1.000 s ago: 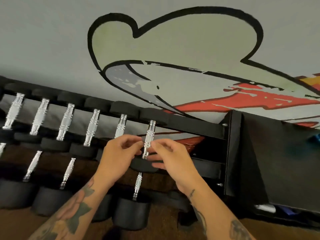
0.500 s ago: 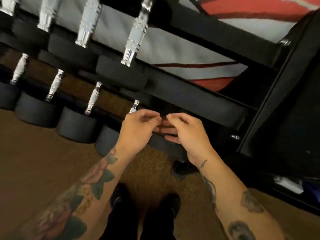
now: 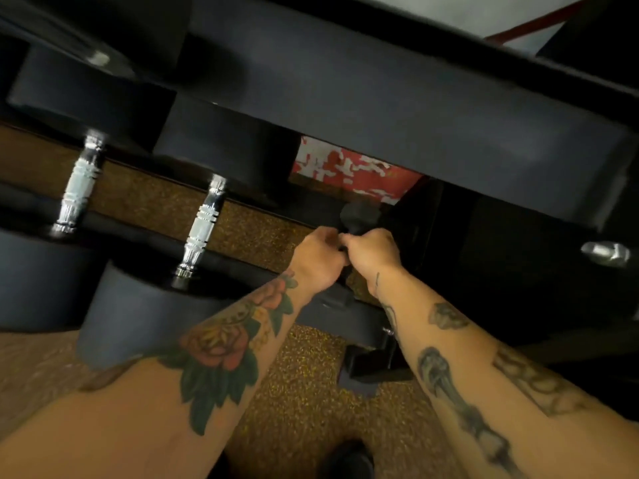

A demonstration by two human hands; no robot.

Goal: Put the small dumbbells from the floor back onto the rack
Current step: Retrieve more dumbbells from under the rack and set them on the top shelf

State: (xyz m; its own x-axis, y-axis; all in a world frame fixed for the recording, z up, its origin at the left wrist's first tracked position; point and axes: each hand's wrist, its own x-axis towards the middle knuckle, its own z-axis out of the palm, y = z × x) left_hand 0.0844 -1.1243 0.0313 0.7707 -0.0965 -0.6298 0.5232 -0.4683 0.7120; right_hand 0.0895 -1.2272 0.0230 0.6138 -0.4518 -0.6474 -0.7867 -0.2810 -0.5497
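A small black dumbbell [image 3: 359,216] lies low at the right end of the black rack [image 3: 415,115], behind its bottom rail [image 3: 349,314]. Only one dark head shows above my fingers; its handle is hidden. My left hand [image 3: 318,259] and my right hand [image 3: 375,252] sit side by side, knuckles touching, both curled shut around that dumbbell. Two large dumbbells with chrome handles [image 3: 202,226] [image 3: 77,188] rest on the bottom tier to the left.
Speckled brown rubber floor [image 3: 304,392] runs under and in front of the rack. A rack foot [image 3: 370,366] stands just below my right forearm. A chrome bolt [image 3: 605,254] sticks out of the upright at right. My dark shoe [image 3: 349,458] is at the bottom edge.
My hands left the chrome handle on the upper tier, dropped to floor level at the rack's right end, and closed on the small dumbbell. The view tilted down and moved closer.
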